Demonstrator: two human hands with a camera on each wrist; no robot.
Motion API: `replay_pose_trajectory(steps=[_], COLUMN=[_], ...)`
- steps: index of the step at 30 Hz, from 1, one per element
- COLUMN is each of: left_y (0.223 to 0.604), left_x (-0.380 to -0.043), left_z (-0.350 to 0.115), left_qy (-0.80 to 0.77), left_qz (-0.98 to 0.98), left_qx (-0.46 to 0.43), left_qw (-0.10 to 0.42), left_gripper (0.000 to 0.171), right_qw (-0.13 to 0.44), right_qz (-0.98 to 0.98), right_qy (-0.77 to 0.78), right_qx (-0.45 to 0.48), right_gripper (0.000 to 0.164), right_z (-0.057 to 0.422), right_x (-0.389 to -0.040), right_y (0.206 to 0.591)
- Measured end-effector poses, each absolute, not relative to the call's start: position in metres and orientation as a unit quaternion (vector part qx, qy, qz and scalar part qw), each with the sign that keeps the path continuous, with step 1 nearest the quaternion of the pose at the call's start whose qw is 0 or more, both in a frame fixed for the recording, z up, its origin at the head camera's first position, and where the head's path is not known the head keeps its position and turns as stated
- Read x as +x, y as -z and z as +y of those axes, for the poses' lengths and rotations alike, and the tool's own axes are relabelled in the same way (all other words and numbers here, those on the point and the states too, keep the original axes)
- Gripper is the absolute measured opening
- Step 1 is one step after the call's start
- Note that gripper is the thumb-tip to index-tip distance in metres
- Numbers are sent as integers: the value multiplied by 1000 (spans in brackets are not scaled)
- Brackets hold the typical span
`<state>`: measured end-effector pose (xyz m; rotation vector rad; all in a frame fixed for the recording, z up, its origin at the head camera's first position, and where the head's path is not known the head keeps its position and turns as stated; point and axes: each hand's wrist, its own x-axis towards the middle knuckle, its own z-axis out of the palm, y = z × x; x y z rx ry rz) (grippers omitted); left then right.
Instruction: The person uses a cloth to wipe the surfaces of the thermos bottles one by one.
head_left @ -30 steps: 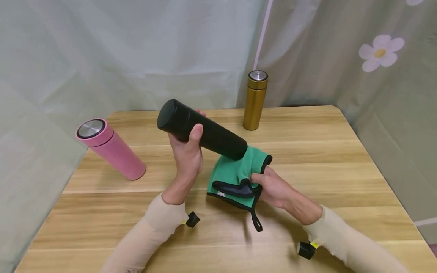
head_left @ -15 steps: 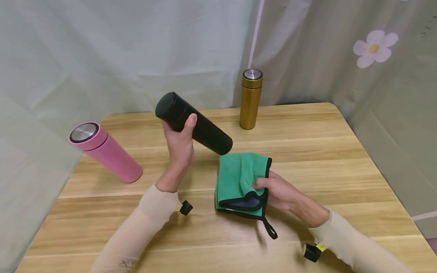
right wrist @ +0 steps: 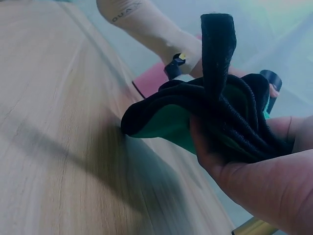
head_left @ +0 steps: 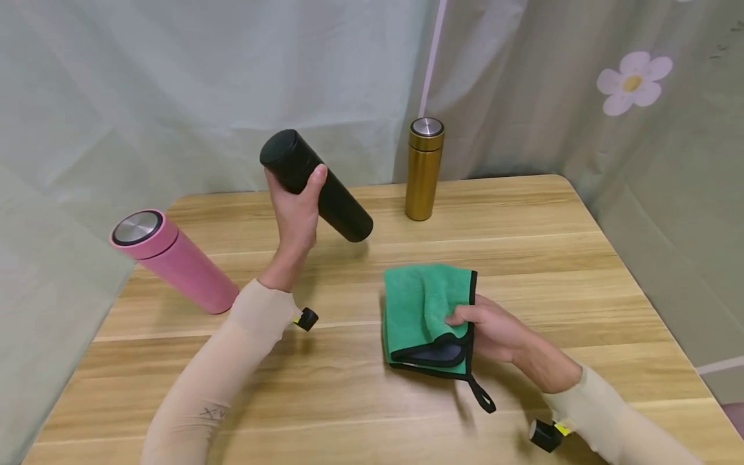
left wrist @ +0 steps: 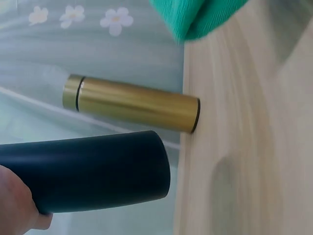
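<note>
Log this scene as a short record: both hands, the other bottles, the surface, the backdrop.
left hand: grips black bottle, tilted, held above the table
right hand: holds black-edged green cloth
pink bottle: standing, on the person's left
gold bottle: upright near the far edge
surface: wood-grain table
backdrop: pale hanging fabric

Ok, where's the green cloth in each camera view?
Head: green cloth, right of centre, below the middle.
Left wrist: green cloth, cut off at the top edge.
Right wrist: green cloth, just right of centre.
Shared landmark: gold bottle, in all three views.
</note>
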<state>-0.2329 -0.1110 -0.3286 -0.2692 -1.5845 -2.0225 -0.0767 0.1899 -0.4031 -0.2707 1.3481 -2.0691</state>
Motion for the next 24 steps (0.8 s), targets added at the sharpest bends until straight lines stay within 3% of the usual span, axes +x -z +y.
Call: replay_pose_trajectory(steps=[11,24], left_y=[322,344], left_x=[-276,-312], left_z=[-106,-96], left_qy=[741,689], left_qz=[-623,-690], left_qx=[-90,-101], left_qw=[234,197], left_gripper=[69,78], right_qw=[320,314], right_qz=[517,517], right_qy=[788,791], right_qx=[-91,-92], right_gripper=[30,30], right_z=[196,199], right_x=[-78,-77], right_y=[403,405])
